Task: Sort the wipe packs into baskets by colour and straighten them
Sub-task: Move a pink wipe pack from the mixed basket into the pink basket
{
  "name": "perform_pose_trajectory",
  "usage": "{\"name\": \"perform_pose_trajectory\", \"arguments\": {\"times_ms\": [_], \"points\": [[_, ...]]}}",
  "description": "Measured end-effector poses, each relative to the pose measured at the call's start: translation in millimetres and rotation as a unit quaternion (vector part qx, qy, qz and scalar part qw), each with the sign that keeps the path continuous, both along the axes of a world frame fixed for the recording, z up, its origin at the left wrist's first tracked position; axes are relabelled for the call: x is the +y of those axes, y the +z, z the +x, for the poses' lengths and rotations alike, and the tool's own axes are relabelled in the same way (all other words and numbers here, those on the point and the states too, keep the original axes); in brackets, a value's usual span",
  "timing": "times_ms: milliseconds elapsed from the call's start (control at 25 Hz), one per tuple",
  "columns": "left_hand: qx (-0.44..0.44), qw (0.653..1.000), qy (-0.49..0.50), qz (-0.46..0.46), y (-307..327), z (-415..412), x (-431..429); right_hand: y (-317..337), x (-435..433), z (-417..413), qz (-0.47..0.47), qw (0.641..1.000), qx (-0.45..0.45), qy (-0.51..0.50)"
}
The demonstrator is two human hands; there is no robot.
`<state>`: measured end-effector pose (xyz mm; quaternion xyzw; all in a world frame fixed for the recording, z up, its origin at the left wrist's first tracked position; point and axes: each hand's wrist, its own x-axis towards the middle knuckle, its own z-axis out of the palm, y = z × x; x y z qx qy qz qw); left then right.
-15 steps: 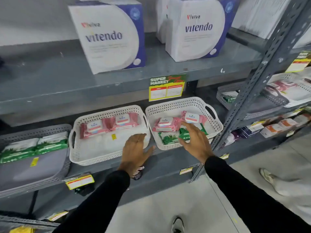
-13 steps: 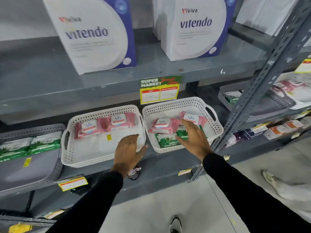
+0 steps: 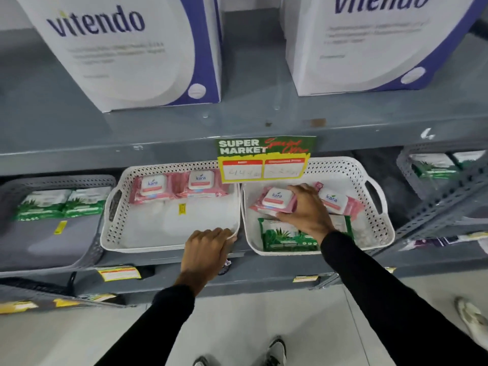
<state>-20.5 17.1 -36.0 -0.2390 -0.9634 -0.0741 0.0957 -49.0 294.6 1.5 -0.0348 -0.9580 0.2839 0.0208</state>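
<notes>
Two white perforated baskets stand side by side on the grey shelf. The left white basket [image 3: 116,233] holds two pink wipe packs [image 3: 179,187] along its back wall. The right white basket [image 3: 380,233] holds a pink pack [image 3: 272,200], a second pink pack [image 3: 339,203] and green packs [image 3: 285,236] at the front. My right hand [image 3: 306,210] is inside the right basket, its fingers closed around the first pink pack. My left hand [image 3: 206,249] grips the front rim of the left white basket.
A grey basket [image 3: 52,247] at the left holds two green packs [image 3: 60,204]. Another grey basket [image 3: 412,170] with green packs sits at the far right behind an upright post. Large Vitendo boxes [image 3: 126,48] stand on the shelf above. A price sign [image 3: 264,159] hangs over the baskets.
The camera has moved closer to the shelf. My right hand has shifted left onto the pink pack and closed on it. My left hand has closed on the left basket's front rim.
</notes>
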Motion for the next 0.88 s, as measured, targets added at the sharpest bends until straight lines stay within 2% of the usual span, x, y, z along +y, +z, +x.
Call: {"name": "perform_pose_trajectory", "arguments": {"times_ms": [120, 200, 320, 360, 440, 600, 720, 880], "points": [[-0.010, 0.999, -0.014, 0.048, 4, -2, -8, 10, -10, 5, -0.066, 0.994, 0.073, -0.036], [0.004, 0.996, -0.008, 0.087, 11, 1, -32, 18, -39, -1, -0.100, 0.990, 0.097, -0.008], [0.031, 0.994, 0.027, 0.100, 20, 4, -68, 38, -88, -12, -0.197, 0.970, 0.132, 0.046], [0.033, 0.993, 0.046, 0.100, 21, 4, -88, 43, -115, -18, -0.203, 0.965, 0.148, 0.072], [0.034, 0.991, 0.085, 0.096, 21, -1, -131, 45, -172, -32, -0.165, 0.966, 0.157, 0.125], [0.020, 0.993, 0.086, 0.081, 4, -3, -183, 16, -260, -60, -0.136, 0.967, 0.085, 0.198], [0.014, 0.995, 0.053, 0.087, -6, -4, -194, -9, -296, -73, -0.088, 0.970, 0.068, 0.214], [0.007, 0.995, 0.062, 0.074, -6, -5, -192, -33, -311, -72, -0.016, 0.980, 0.064, 0.190]]}}
